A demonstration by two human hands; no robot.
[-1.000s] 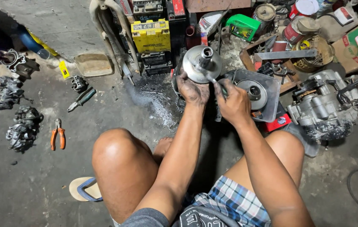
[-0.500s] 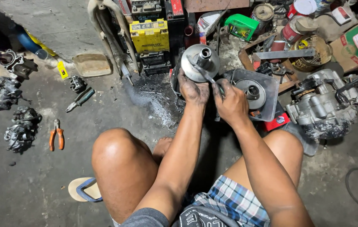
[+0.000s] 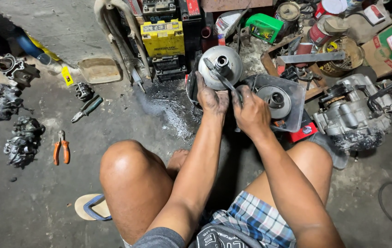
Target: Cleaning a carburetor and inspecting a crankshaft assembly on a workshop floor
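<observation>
While left hand (image 3: 213, 97) steadies round silver pulley (image 3: 220, 67), right hand (image 3: 250, 111) grips thin tool (image 3: 220, 77).

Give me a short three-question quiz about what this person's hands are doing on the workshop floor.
1. True or false: the left hand rests on the round metal disc.
2. Which tool does the right hand hold against that disc? A) hammer B) slim metal tool C) paintbrush
3. What colour are the handles of the pliers lying on the floor?

Key: 1 true; 2 B; 3 orange.
</observation>
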